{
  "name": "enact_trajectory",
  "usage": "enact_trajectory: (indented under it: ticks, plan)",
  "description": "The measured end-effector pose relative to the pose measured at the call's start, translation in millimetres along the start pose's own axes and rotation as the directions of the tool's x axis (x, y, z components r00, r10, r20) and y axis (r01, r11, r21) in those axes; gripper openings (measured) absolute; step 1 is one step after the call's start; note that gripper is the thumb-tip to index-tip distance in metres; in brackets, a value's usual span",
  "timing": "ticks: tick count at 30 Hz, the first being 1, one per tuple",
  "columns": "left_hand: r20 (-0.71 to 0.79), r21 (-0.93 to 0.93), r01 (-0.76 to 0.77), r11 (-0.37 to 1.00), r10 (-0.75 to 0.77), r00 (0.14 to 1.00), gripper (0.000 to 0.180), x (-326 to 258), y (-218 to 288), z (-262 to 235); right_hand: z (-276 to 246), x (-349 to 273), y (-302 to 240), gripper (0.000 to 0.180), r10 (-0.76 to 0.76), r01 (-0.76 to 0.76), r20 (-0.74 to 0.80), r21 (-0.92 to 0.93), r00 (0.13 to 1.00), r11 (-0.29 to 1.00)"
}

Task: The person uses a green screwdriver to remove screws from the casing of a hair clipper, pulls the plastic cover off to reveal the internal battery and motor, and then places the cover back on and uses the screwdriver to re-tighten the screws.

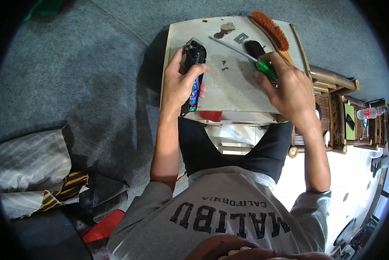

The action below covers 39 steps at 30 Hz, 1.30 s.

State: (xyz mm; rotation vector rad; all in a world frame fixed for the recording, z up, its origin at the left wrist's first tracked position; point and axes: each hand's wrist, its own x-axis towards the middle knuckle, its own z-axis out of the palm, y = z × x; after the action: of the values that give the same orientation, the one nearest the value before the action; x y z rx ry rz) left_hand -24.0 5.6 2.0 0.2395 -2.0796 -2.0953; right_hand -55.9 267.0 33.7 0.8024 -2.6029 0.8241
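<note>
— Where was the hair clipper from where you stood?

— On the left side of the small table, in his left hand. The fingers were closed around its black body, thumb over the top, and it lay with its long axis running away from him, blade end pointing to the far edge of the table, the coloured lower end near his wrist.

— And the screwdriver?

— The screwdriver was to the right of the clipper, in his right hand. That hand was closed on the green handle, and the metal shaft ran up and to the left across the table, its tip ending just beyond and to the right of the clipper's blade end, not touching it as far as I could see.

— So which hand was nearer the clipper?

— The left, plainly; it was gripping it. The right stood apart, with a stretch of bare table and a few dark bits between them.

— Anything else on the table?

— A dark oval piece just behind the screwdriver, and a brush with orange bristles at the far right corner.
</note>
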Motion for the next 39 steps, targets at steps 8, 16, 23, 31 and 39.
enact_trajectory:
  ticks: [8, 16, 23, 31, 39]
  plan:
    - [0.054, -0.073, -0.008, 0.997, 0.012, 0.998, 0.037, -3.5, 1.1, -8.2, 76.9, 27.5, -38.4, 0.021, 0.077, -0.035, -0.161, 0.254, 0.984, 0.967]
    - [0.040, -0.135, -0.021, 0.991, 0.027, 0.999, 0.044, -6.6, -1.3, -8.9, 93.7, 29.3, -45.2, 0.022, 0.064, -0.020, -0.157, 0.268, 0.985, 0.963]
    - [0.039, -0.138, -0.020, 0.990, 0.026, 0.999, 0.042, -6.1, -2.7, -9.7, 97.1, 30.9, -46.5, 0.024, 0.024, 0.020, -0.184, 0.234, 0.983, 0.972]
    - [0.025, -0.098, -0.027, 0.995, 0.029, 0.999, 0.036, -4.6, -3.1, -10.6, 93.7, 34.4, -48.9, 0.028, 0.053, -0.023, -0.135, 0.214, 0.989, 0.977]
    - [0.028, -0.116, -0.062, 0.991, 0.066, 0.997, 0.035, -3.5, -3.8, -9.1, 75.1, 55.6, -13.0, 0.033, 0.112, -0.109, -0.138, 0.031, 0.984, 0.994]
